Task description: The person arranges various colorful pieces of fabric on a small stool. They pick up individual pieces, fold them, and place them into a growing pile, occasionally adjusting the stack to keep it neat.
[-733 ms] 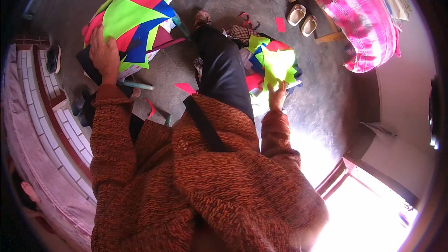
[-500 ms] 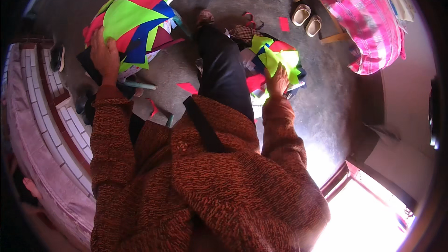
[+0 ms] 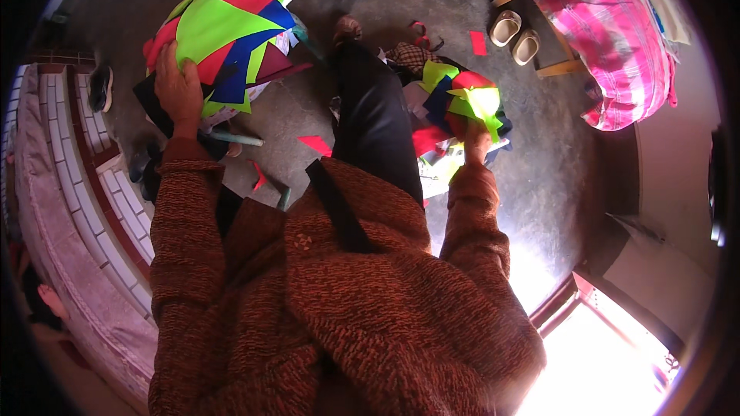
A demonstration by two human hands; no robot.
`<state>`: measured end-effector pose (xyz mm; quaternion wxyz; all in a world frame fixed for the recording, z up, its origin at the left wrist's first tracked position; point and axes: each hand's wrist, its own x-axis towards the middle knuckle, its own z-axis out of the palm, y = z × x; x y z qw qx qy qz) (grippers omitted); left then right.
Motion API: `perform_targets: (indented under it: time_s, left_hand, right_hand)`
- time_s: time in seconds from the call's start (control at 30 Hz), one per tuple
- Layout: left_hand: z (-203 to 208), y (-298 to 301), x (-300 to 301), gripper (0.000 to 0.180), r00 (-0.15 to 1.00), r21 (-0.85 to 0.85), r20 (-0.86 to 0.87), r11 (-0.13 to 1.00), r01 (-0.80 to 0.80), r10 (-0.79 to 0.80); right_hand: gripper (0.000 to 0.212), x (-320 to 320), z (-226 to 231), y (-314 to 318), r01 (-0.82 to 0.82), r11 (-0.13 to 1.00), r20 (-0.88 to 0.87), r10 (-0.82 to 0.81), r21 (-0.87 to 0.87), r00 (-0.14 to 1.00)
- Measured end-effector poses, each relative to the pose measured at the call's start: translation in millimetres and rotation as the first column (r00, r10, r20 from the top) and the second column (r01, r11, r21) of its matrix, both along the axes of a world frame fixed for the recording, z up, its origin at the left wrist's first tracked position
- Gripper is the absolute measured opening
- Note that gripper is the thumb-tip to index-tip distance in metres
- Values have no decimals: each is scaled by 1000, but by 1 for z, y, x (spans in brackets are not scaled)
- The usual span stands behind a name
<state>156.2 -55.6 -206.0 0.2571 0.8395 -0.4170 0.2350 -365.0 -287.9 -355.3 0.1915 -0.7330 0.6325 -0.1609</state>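
Note:
My left hand [image 3: 179, 95] lies with its fingers stretched along the near left edge of a rounded heap of cut fabric pieces [image 3: 223, 27]. These are yellow-green, red, blue, black and maroon, with pointed corners overlapping. To the right of my leg is a smaller heap of scraps. There my right hand [image 3: 475, 141] is closed at the near edge of a bright yellow-green fabric piece [image 3: 487, 104], its fingertips partly hidden beneath. Blue, red and white scraps surround that hand, along with a checked brown cloth [image 3: 407, 55].
Red scraps [image 3: 316, 144] lie on the grey floor. Beige slip-on shoes [image 3: 506, 28] stand by wooden legs under a pink plaid cloth [image 3: 593, 38]. A dark shoe [image 3: 100, 88] is beside the white-brick step [image 3: 85, 208] at left. Bright light enters through a doorway [image 3: 601, 362] at lower right.
My right hand has moved from the top of the yellow-green pieces to their near edge, its fingers now partly underneath. My left hand stays on the large heap. The whole view has shifted slightly.

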Motion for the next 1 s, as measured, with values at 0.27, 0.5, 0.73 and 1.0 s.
perform_targets:
  time_s: [0.27,0.5,0.73,1.0]
  left_hand:
    - [-1,-1,1,40,1000,-6,-21,1000,-4,4]
    - [1,-4,-3,39,999,5,-32,1000,-9,9]
    - [-5,-3,3,43,999,6,-23,1000,-27,27]
    - [-2,-4,-6,43,993,-68,-63,992,-103,99]
  right_hand:
    - [30,-70,-41,16,39,992,338,5,-123,941]
    - [40,-58,-42,22,-97,777,745,-625,622,-232]
    - [38,-32,30,8,-176,857,838,-512,484,-187]
    - [39,52,155,-40,-172,973,985,-135,153,109]
